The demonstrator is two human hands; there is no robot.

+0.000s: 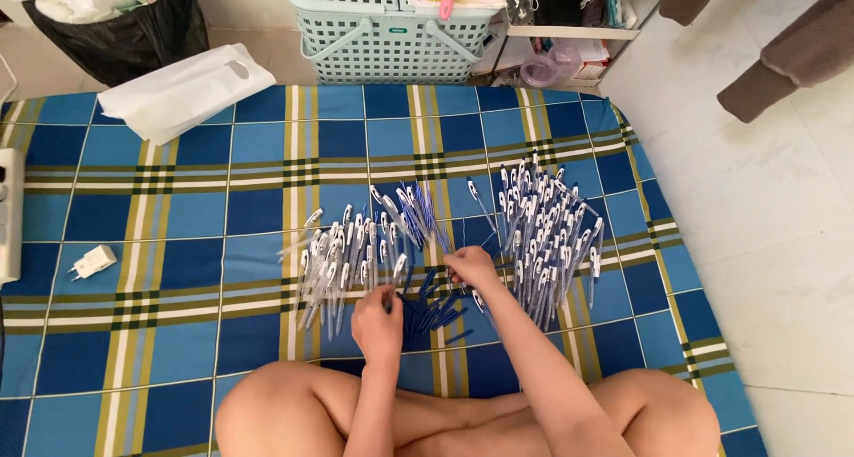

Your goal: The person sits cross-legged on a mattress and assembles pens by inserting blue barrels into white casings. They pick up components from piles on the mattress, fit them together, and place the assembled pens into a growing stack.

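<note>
Left hand (pixel 377 323) and right hand (pixel 471 266), fingers curled among loose blue pen parts (pixel 436 310) near the mat's front edge; whether either grips a piece cannot be told. Two pen heaps, too many to count: left (pixel 342 261), right (pixel 547 239). White plug (pixel 92 261) toward the left edge; white bag (pixel 182 90) at the far-left corner. Checked blue mat (pixel 178 208) on pale tiled floor (pixel 765 208).

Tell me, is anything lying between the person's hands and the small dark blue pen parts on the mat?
Nothing visible. The left hand and right hand rest right at the small dark blue parts; pen piles lie only at the sides.
</note>
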